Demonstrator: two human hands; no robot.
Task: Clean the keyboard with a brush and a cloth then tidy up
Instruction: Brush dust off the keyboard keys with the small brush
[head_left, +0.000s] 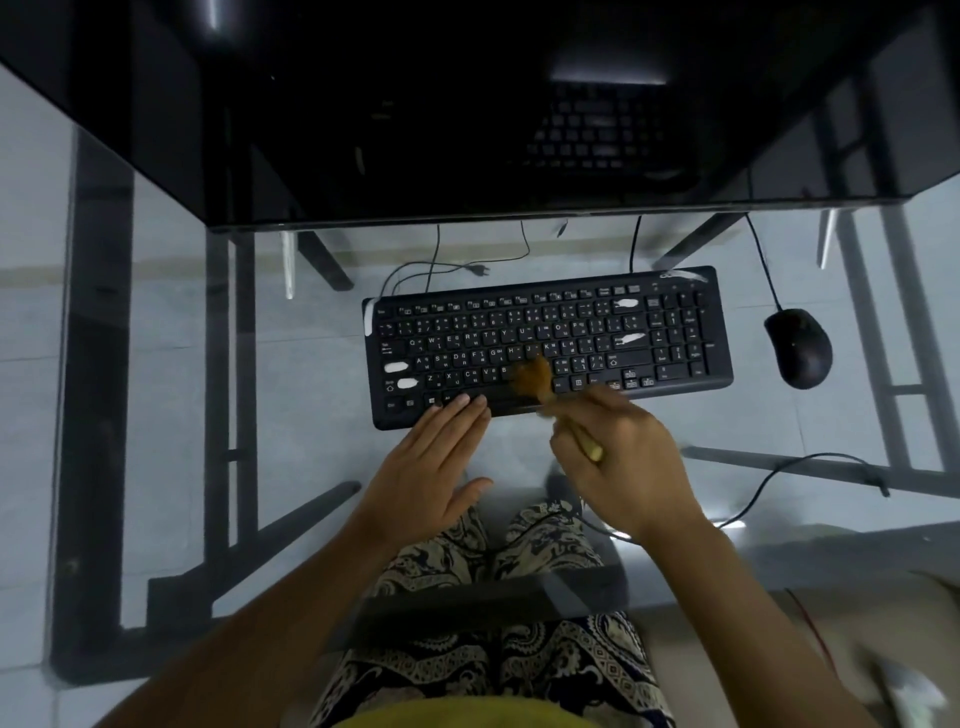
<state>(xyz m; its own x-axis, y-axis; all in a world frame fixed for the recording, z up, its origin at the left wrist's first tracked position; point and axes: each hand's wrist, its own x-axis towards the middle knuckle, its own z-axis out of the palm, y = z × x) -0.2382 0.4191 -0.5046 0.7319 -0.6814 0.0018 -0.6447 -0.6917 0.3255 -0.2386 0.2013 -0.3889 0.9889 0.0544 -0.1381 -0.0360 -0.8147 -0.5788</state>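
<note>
Our left hand (434, 467) lies flat and open, fingertips on the keyboard (545, 343) edge at 12 o'clock; our right hand (618, 457) grips the brush (535, 376), bristles on the keys.

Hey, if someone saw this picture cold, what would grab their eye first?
Probably the black keyboard in the middle of the glass desk, with the right hand sweeping a blurred orange-bristled brush over its lower keys. The left hand rests flat at the keyboard's front edge, and a black mouse sits to the right.
</note>
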